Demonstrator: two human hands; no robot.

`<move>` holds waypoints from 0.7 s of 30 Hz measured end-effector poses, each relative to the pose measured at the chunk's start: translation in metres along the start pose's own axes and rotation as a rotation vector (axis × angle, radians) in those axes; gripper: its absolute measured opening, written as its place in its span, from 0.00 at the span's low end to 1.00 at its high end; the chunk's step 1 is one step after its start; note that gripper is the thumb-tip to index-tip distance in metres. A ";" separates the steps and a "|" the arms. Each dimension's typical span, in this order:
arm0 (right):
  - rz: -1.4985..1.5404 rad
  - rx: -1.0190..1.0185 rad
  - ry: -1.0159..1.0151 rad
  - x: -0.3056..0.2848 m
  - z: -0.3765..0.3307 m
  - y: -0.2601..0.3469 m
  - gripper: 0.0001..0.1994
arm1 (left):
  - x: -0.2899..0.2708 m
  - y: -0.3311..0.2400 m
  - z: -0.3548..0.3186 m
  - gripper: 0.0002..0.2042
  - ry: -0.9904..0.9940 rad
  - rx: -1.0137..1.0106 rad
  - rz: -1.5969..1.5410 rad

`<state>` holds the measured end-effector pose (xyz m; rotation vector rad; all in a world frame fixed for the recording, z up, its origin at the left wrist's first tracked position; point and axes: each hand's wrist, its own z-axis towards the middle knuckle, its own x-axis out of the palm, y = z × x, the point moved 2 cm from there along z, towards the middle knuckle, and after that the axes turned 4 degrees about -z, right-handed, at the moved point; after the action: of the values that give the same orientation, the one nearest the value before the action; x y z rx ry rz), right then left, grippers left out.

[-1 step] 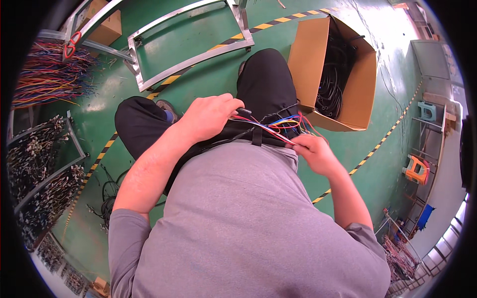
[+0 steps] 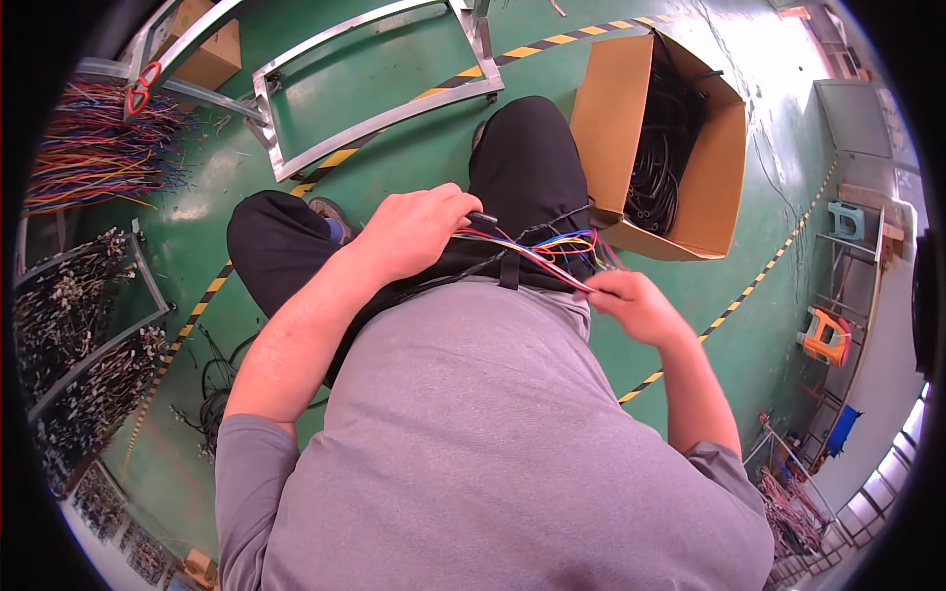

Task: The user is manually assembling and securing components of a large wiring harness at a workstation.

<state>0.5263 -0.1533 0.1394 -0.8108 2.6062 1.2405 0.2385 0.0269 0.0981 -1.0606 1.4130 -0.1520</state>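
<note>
Across my lap lies a bundle of thin wires (image 2: 542, 258) in red, white, blue and yellow, together with darker, black-wrapped cable (image 2: 480, 266). My left hand (image 2: 414, 236) is closed around the bundle's left end, where a short black piece (image 2: 482, 219) sticks out past the fingers. At the other end, my right hand (image 2: 633, 303) pinches red and white wires between thumb and fingers. Several loose wire ends fan out just above the right hand. Both palms are hidden.
An open carton (image 2: 603, 138) holding coiled black cables (image 2: 653, 182) stands by my right knee. Ahead is a metal frame (image 2: 384, 126). Racks at the left carry colourful wires (image 2: 103, 148) and connectorised harnesses (image 2: 94, 384). Orange-handled scissors (image 2: 143, 89) hang there. Stools (image 2: 826, 337) stand far right.
My right hand has shifted slightly to the right, with the pinched wires drawn out a little straighter. The left hand has barely moved.
</note>
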 end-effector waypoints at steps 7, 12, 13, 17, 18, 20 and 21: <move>-0.450 0.065 0.228 -0.026 -0.008 -0.001 0.13 | 0.017 0.009 -0.004 0.10 0.021 -0.010 -0.196; -0.413 -0.142 -0.129 0.028 0.015 0.031 0.15 | 0.019 0.006 0.003 0.11 0.070 -0.017 -0.283; -0.507 -0.294 -0.322 0.032 0.018 0.033 0.14 | 0.018 0.007 0.004 0.10 0.079 -0.028 -0.272; -0.360 -0.097 0.123 -0.038 -0.004 0.026 0.10 | 0.014 0.009 -0.003 0.10 0.075 -0.043 -0.238; -0.304 -0.006 0.138 -0.067 -0.016 0.018 0.09 | 0.016 0.008 -0.004 0.10 0.075 -0.044 -0.241; -0.114 0.091 0.113 -0.113 -0.042 -0.010 0.08 | 0.018 0.006 -0.003 0.10 0.009 -0.011 -0.271; 0.020 0.086 0.080 -0.133 -0.053 -0.027 0.08 | 0.018 0.005 -0.003 0.10 0.009 -0.011 -0.270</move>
<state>0.6585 -0.1526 0.2011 -0.8365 2.7161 1.1142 0.2379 0.0164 0.0826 -1.2585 1.2745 -0.3452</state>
